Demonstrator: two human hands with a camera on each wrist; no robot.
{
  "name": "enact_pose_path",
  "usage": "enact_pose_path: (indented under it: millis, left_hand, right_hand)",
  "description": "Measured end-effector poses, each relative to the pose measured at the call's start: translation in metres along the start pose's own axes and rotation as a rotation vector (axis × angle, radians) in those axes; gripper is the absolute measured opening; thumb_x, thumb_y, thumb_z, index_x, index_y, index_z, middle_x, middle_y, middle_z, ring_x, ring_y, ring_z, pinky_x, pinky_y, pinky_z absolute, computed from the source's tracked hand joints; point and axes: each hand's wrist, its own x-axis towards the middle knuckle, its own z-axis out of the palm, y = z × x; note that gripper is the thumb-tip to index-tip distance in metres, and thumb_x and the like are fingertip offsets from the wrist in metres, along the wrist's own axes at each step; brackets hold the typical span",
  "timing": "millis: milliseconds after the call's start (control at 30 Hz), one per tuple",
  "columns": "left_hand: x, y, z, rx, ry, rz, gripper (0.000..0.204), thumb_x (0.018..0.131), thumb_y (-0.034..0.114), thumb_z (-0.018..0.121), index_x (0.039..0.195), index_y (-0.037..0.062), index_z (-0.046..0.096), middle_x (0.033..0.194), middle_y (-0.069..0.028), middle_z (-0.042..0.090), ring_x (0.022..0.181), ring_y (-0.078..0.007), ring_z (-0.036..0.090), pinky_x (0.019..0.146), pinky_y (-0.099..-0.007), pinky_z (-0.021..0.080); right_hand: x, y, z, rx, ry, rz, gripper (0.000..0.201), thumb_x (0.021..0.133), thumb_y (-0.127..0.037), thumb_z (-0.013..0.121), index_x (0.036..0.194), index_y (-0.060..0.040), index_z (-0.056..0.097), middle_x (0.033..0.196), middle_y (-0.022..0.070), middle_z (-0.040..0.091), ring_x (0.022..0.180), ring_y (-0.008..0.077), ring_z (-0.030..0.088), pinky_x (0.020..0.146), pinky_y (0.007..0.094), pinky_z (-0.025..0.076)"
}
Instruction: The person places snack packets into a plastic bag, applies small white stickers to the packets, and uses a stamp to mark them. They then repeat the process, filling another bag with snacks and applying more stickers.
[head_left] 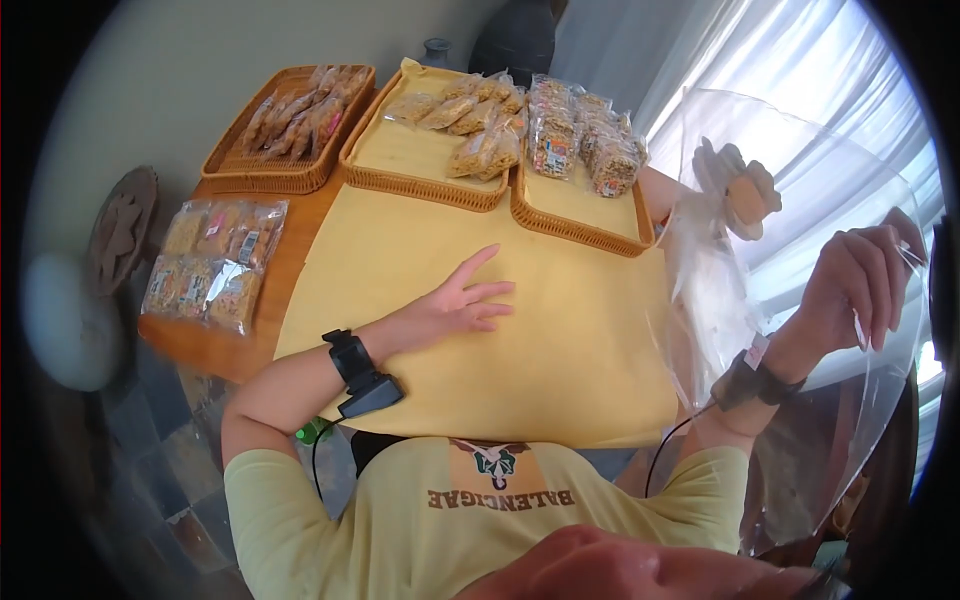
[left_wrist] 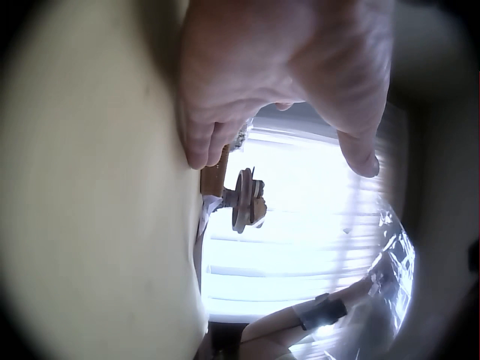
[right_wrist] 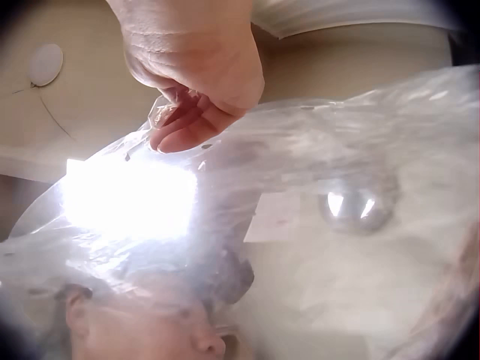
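The left hand is spread, fingers apart, low over the yellow cloth; whether the whole palm touches it, I cannot tell. The right hand is raised at the right, its fingers curled, pinching the edge of a large clear plastic bag, which hangs down beside the right end of the cloth. A small pale label near the right wrist carries a reddish mark, too small to read. Each wrist wears a black strap with a device. Nearest is a pale yellow shirt, its print apparently reading "BALENCIGAE" below a small figure.

Farther out, left on the wooden table, lies a flat clear multipack, its labels illegible. Along the far side stand a left wicker tray of brown snack packets, a middle tray of golden ones and a right tray of labelled packs, whose print is unreadable. White curtains hang at the far right
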Motion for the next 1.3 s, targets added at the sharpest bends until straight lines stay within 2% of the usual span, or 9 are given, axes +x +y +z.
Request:
enact_pose_path:
  millis: [167, 400, 567, 700, 1067, 1100, 1200, 1233, 1300]
  left_hand:
    - [-0.002, 0.001, 0.003, 0.13, -0.064, 0.03, 0.089, 0.081, 0.034, 0.06, 0.14, 0.0247, -0.007, 0.139, -0.0172, 0.026, 0.123, -0.0286, 0.036, 0.099, -0.0403, 0.032]
    - [-0.001, 0.003, 0.002, -0.006, -0.098, 0.096, 0.079, 0.087, 0.038, 0.049, 0.14, 0.0271, -0.009, 0.14, -0.0188, 0.023, 0.122, -0.0329, 0.037, 0.098, -0.0431, 0.034]
    - [-0.002, 0.006, 0.003, -0.028, -0.056, 0.099, 0.079, 0.087, 0.041, 0.048, 0.139, 0.0283, -0.01, 0.14, -0.0192, 0.023, 0.119, -0.0347, 0.04, 0.097, -0.0445, 0.035]
    - [0.002, -0.001, 0.002, -0.119, -0.148, 0.108, 0.083, 0.085, 0.042, 0.051, 0.139, 0.0281, -0.009, 0.139, -0.0193, 0.026, 0.119, -0.035, 0.041, 0.096, -0.0441, 0.036]
    - [0.002, -0.001, 0.006, -0.057, -0.026, 0.007, 0.095, 0.078, 0.043, 0.063, 0.14, 0.0251, -0.007, 0.137, -0.0177, 0.029, 0.12, -0.0293, 0.04, 0.095, -0.0398, 0.037]
    - [0.003, -0.005, 0.004, -0.092, -0.086, 0.034, 0.092, 0.081, 0.04, 0.061, 0.14, 0.0241, -0.008, 0.138, -0.0178, 0.026, 0.12, -0.0277, 0.04, 0.094, -0.0374, 0.038]
    - [0.0, -0.005, 0.002, -0.129, -0.138, 0.083, 0.089, 0.084, 0.036, 0.059, 0.14, 0.0231, -0.009, 0.138, -0.0179, 0.024, 0.119, -0.0267, 0.04, 0.093, -0.0353, 0.039]
    - [0.001, -0.006, 0.002, -0.147, -0.162, 0.091, 0.088, 0.084, 0.037, 0.058, 0.14, 0.023, -0.009, 0.138, -0.0178, 0.025, 0.118, -0.0274, 0.041, 0.093, -0.0356, 0.039]
    - [0.002, -0.006, 0.003, -0.145, -0.189, 0.134, 0.087, 0.084, 0.039, 0.057, 0.14, 0.023, -0.008, 0.136, -0.0182, 0.029, 0.116, -0.0282, 0.043, 0.093, -0.0365, 0.039]
  right_hand:
    - [-0.007, 0.0, 0.004, -0.062, -0.004, -0.064, 0.023, 0.075, 0.002, 0.052, 0.093, -0.0119, 0.051, 0.058, -0.0023, 0.051, 0.047, 0.0075, 0.053, 0.069, 0.0288, 0.035]
    - [-0.011, 0.024, -0.017, 0.15, 0.089, -0.242, 0.034, 0.061, 0.008, 0.06, 0.091, -0.0074, 0.053, 0.061, 0.0001, 0.047, 0.044, 0.0063, 0.049, 0.037, 0.0173, 0.04]
    - [-0.025, 0.027, -0.03, 0.409, 0.284, -0.307, 0.027, 0.06, 0.008, 0.06, 0.084, -0.0036, 0.053, 0.057, 0.0016, 0.045, 0.045, 0.0089, 0.051, 0.034, 0.021, 0.043]
    - [-0.027, 0.056, -0.021, 0.607, 0.141, -0.259, 0.012, 0.066, 0.005, 0.055, 0.061, -0.0028, 0.047, 0.056, 0.0039, 0.046, 0.042, 0.0127, 0.05, 0.031, 0.0224, 0.043]
    - [-0.021, 0.064, -0.027, 0.703, 0.052, -0.224, 0.014, 0.08, 0.0, 0.041, 0.093, -0.0018, 0.047, 0.057, 0.0056, 0.046, 0.036, 0.0079, 0.043, 0.027, 0.0261, 0.044]
    - [-0.024, 0.047, -0.03, 0.647, 0.21, -0.198, 0.014, 0.08, 0.0, 0.04, 0.092, -0.0002, 0.048, 0.056, 0.0058, 0.046, 0.032, 0.0088, 0.039, 0.024, 0.0241, 0.04]
    - [-0.011, 0.095, -0.022, 0.754, 0.114, -0.14, 0.015, 0.081, -0.002, 0.04, 0.093, 0.0007, 0.049, 0.059, 0.0051, 0.047, 0.038, 0.0096, 0.043, 0.034, 0.0258, 0.045]
    - [-0.02, 0.084, -0.009, 0.526, 0.554, -0.052, 0.016, 0.082, -0.004, 0.041, 0.095, -0.0039, 0.051, 0.064, 0.004, 0.048, 0.049, 0.0101, 0.047, 0.051, 0.0283, 0.047]
    - [-0.023, 0.091, -0.034, 0.804, 0.34, -0.017, 0.016, 0.085, -0.008, 0.041, 0.096, -0.0072, 0.051, 0.066, 0.0028, 0.049, 0.053, 0.0097, 0.046, 0.056, 0.0279, 0.045]
